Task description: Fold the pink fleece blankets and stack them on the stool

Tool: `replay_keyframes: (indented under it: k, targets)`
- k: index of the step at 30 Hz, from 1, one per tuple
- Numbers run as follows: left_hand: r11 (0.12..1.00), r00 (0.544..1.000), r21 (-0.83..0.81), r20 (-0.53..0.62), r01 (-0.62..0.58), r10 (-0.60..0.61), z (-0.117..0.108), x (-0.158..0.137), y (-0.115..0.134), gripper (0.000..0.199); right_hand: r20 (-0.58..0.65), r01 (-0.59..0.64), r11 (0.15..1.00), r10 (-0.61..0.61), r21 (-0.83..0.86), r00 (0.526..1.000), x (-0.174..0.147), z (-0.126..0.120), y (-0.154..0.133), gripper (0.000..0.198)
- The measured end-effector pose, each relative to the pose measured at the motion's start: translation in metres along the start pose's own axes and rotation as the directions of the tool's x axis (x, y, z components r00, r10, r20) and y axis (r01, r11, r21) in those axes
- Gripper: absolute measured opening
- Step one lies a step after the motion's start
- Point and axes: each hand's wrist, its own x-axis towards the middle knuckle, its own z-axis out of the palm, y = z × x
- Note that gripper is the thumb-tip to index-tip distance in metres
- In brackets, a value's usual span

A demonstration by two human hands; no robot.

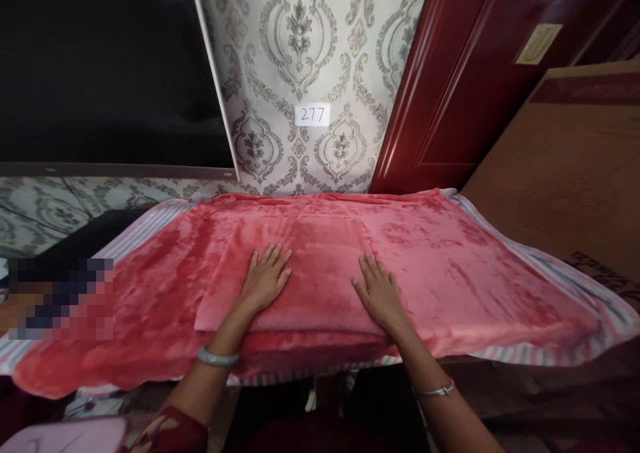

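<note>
A folded pink plush cloth [315, 273] lies flat in front of me, on top of a larger pink plush blanket [460, 273] of the same colour. My left hand [265, 280] rests on the left part of the folded cloth, palm down with the fingers spread. On its right edge lies my right hand [379, 292], also flat, fingers stretched out toward the wall. Neither hand grips anything. The near edge of the folded piece runs between my wrists, close to the front edge of the blanket.
Under the blanket, a striped cloth [540, 263] shows along the sides. A large dark screen [110, 73] stands at the back left. Behind are patterned wallpaper with a paper label [313, 114] reading 277, and a dark red door [460, 66]. A cardboard box [565, 166] leans at the right.
</note>
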Motion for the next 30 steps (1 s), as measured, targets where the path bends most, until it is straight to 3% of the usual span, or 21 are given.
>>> replay_keyframes:
  k: [3, 6, 9, 11, 14, 20, 30]
  targets:
    - [0.999, 0.999, -0.036, 0.037, 0.016, -0.015, -0.008, 0.0, 0.001, 0.053, -0.004, 0.007, 1.0, -0.007, 0.015, 1.0, -0.002, -0.008, 0.0, 0.059]
    - [0.996, 0.999, -0.08, 0.037, 0.035, -0.032, -0.019, -0.006, 0.014, 0.055, -0.109, 0.068, 0.996, -0.062, 0.053, 0.992, -0.004, -0.021, -0.01, 0.056]
    - [0.992, 0.997, -0.099, -0.02, -0.081, 0.079, -0.024, -0.016, 0.04, 0.055, -0.191, 0.19, 0.977, -0.17, 0.096, 0.967, -0.004, -0.029, -0.029, 0.055]
    - [0.98, 0.985, -0.1, -0.03, -0.17, 0.168, -0.02, -0.021, 0.058, 0.055, -0.182, 0.234, 0.967, -0.213, 0.104, 0.96, -0.002, -0.029, -0.043, 0.055]
    - [0.982, 0.986, -0.088, -0.013, -0.165, 0.164, -0.008, -0.024, 0.073, 0.057, -0.093, 0.23, 0.97, -0.222, 0.079, 0.971, -0.001, -0.019, -0.057, 0.055]
    - [0.988, 0.989, -0.054, -0.02, -0.145, 0.144, 0.007, -0.027, 0.072, 0.059, -0.028, 0.228, 0.974, -0.228, 0.004, 0.973, -0.007, -0.001, -0.059, 0.054]
    - [0.997, 0.997, -0.016, -0.012, -0.082, 0.082, 0.003, -0.035, 0.059, 0.059, -0.04, 0.23, 0.973, -0.23, 0.009, 0.972, -0.007, -0.002, -0.058, 0.054]
